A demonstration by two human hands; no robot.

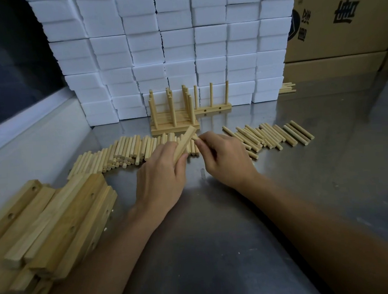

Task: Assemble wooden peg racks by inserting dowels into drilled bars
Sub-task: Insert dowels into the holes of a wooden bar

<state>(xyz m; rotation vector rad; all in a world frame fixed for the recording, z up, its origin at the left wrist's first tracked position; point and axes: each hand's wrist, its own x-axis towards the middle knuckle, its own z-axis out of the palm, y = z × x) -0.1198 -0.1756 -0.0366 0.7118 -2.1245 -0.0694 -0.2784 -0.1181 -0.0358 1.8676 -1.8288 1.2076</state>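
Note:
My left hand (pixel 160 175) grips a wooden bar (pixel 185 141), held tilted with its far end up over the table middle. My right hand (pixel 224 158) pinches a short dowel (pixel 195 138) whose tip touches the side of the bar. Loose dowels lie in a row on the table, one heap (pixel 119 152) left of my hands and another (pixel 271 135) to the right. Drilled bars (pixel 55 222) are piled at the near left. Finished peg racks (pixel 174 116) stand behind my hands, with one more rack (pixel 213 107) behind them.
A wall of stacked white foam blocks (pixel 168 44) closes off the back of the steel table (pixel 330 182). Cardboard boxes (pixel 340 19) stand at the back right, with a few dowels (pixel 287 88) at their foot. A white ledge (pixel 25 141) runs along the left.

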